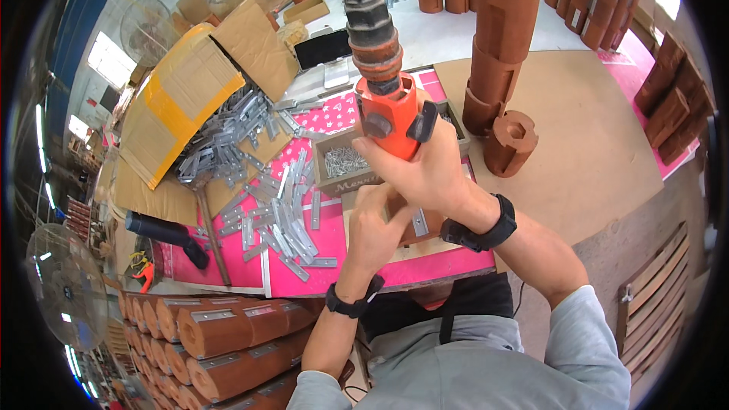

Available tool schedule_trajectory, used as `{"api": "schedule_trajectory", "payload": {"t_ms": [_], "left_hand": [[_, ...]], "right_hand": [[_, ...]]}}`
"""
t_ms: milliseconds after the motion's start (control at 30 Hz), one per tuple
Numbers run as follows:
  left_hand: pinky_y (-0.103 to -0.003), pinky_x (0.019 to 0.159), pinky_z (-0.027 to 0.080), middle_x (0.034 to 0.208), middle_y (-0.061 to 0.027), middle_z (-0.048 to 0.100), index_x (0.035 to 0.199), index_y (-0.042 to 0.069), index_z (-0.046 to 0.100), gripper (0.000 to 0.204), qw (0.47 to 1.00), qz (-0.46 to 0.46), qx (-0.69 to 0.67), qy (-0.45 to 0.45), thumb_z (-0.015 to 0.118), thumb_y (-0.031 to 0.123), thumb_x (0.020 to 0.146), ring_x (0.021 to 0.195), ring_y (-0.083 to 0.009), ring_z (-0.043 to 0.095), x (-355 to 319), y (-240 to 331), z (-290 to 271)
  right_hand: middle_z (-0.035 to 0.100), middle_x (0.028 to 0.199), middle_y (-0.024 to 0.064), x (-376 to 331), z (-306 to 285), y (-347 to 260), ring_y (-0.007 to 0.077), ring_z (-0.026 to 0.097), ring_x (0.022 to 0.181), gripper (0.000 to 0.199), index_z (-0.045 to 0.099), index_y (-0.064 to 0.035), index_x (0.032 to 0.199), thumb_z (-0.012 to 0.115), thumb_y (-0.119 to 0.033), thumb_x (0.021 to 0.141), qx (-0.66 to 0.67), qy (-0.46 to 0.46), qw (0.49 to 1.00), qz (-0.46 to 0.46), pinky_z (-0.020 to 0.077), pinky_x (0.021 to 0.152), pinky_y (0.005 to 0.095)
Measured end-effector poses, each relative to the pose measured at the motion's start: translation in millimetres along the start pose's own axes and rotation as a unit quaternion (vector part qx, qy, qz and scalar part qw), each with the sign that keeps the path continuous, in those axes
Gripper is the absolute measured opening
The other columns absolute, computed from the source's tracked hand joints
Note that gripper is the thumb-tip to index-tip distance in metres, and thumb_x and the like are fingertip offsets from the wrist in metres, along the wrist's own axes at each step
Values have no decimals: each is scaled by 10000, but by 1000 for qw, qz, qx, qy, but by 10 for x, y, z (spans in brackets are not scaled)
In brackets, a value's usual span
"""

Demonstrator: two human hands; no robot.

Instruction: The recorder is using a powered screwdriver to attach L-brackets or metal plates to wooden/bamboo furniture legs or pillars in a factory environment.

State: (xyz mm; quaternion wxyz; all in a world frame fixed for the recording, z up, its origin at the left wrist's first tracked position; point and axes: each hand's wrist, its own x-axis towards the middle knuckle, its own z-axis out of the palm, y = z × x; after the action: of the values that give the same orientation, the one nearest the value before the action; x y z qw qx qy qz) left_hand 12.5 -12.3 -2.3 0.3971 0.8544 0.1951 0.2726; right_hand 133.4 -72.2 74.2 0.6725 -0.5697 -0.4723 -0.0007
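Observation:
My right hand (433,163) is wrapped round the orange body of an upright power driver (391,118). Above the grip rises its stack of black and rust-coloured sections, and its lower end is hidden by my hands. My left hand (373,229) is just below, fingers bent and pressed together against a brown wooden piece (433,229); whatever they pinch cannot be made out. A small metal plate (418,222) lies on that piece. Behind my hands stands a wooden tray (357,183) of loose screws (343,161).
Loose metal plates (285,220) spread left of my hands, spilling from a cardboard box (175,99). A hammer (209,231) and black cylindrical tool (158,228) lie beside them. Brown grooved cylinders stand right (510,148), tower behind (503,30) and pile up lower left (235,330).

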Motion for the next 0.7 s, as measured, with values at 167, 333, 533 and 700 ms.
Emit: {"api": "schedule_trajectory", "payload": {"t_ms": [167,333,533,700], "left_hand": [[-435,1011,360,1221,-125,554,1239,52,546,562,996,-4,-64,-63,767,148,732,1171,-325,426,-100,10,-14],[-433,1041,335,1269,-130,521,1300,47,499,643,995,-8,-75,-67,770,128,722,1202,-325,396,-130,-92,18],[-427,1053,322,1273,-112,523,1358,57,467,716,994,-2,-90,-63,772,110,712,1225,-321,387,-133,-95,16],[-428,1060,310,1272,-96,534,1358,71,470,714,992,-8,-97,-77,765,100,709,1227,-308,393,-119,-96,14]], "right_hand": [[657,1035,144,-77,39,-20,235,671,869,600,482,-6,1290,754,-161,779,49,-1,998,35,522,793,334],[617,906,20,-90,53,-27,67,570,788,346,515,-11,1096,708,-19,808,23,6,998,50,493,687,243],[609,849,6,-80,43,-63,51,561,729,303,545,-4,1066,675,12,793,64,19,995,69,470,613,220],[628,913,41,-85,34,-52,54,565,729,304,543,18,1079,637,36,791,95,17,994,51,470,609,219]]}}
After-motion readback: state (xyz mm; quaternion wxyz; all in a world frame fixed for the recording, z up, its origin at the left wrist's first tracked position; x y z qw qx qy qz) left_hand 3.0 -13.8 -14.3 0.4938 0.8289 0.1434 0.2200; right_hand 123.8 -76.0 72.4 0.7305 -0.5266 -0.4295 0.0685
